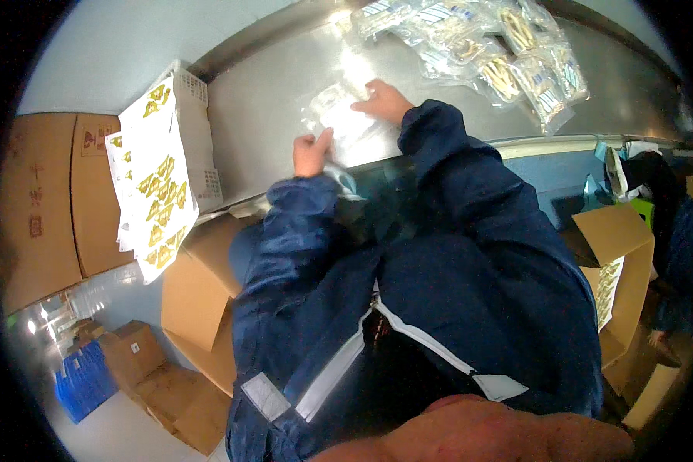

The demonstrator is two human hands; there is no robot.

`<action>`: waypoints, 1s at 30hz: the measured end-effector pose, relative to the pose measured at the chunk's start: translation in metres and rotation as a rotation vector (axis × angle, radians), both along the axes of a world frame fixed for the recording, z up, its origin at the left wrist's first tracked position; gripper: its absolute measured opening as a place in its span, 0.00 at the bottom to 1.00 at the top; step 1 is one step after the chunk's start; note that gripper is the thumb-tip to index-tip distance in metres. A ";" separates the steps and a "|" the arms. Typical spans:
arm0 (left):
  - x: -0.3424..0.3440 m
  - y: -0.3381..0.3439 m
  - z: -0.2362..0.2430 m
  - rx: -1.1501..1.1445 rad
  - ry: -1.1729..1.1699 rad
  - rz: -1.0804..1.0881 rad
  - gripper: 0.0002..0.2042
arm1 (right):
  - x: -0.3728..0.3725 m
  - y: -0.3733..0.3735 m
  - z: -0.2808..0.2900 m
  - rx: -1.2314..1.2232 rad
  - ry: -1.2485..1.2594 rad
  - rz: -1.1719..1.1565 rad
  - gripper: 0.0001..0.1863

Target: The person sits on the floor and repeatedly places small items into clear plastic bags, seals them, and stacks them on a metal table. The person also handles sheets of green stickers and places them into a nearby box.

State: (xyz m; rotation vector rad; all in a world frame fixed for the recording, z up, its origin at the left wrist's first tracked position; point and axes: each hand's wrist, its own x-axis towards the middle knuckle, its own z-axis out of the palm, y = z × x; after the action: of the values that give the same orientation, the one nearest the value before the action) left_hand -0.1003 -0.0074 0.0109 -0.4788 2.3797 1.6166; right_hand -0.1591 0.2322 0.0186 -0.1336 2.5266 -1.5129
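My left hand [313, 152] has its thumb up and fingers curled on the near edge of a clear plastic bag [335, 115] over the steel table [262, 92]. My right hand [381, 102] pinches the bag's far right part. Glare hides much of the bag and any contents. Just below my left hand is a small teal piece [346, 182], too unclear to name. Several filled clear packets [500, 81], some with pale strip-like contents, lie piled at the back right of the table.
Sheets with gold stickers [158, 208] lie on a white stack [200, 138] at left, beside large cardboard boxes [42, 208]. Open cartons [192, 300] [624, 239] flank me. Blue stacked items [85, 381] stand lower left. Another person in dark clothing [674, 239] is at far right.
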 end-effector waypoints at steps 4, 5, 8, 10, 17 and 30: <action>0.052 -0.039 0.038 0.422 -0.275 -0.230 0.17 | 0.034 -0.004 0.051 -0.472 -0.096 0.295 0.36; 0.076 -0.027 0.082 0.455 -0.303 -0.321 0.13 | 0.045 0.000 0.070 -0.390 -0.044 0.351 0.35; 0.156 -0.026 0.121 0.313 -0.053 -0.266 0.10 | 0.075 -0.017 0.122 -0.296 -0.013 0.576 0.29; 0.205 -0.054 0.138 -0.052 0.075 -0.289 0.12 | 0.074 -0.017 0.148 -0.383 -0.217 0.690 0.28; 0.314 -0.131 0.141 0.243 0.332 0.746 0.32 | -0.026 0.091 0.078 0.865 0.570 -0.543 0.38; 0.224 -0.050 0.137 0.315 0.193 0.135 0.11 | 0.030 0.088 0.089 0.908 0.637 -0.250 0.07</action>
State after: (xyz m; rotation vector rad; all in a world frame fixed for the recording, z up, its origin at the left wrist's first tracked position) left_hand 0.1241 -0.0574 0.1477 -0.4458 2.1976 2.1395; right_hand -0.1287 0.3198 0.1078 -0.1816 3.5673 -0.2254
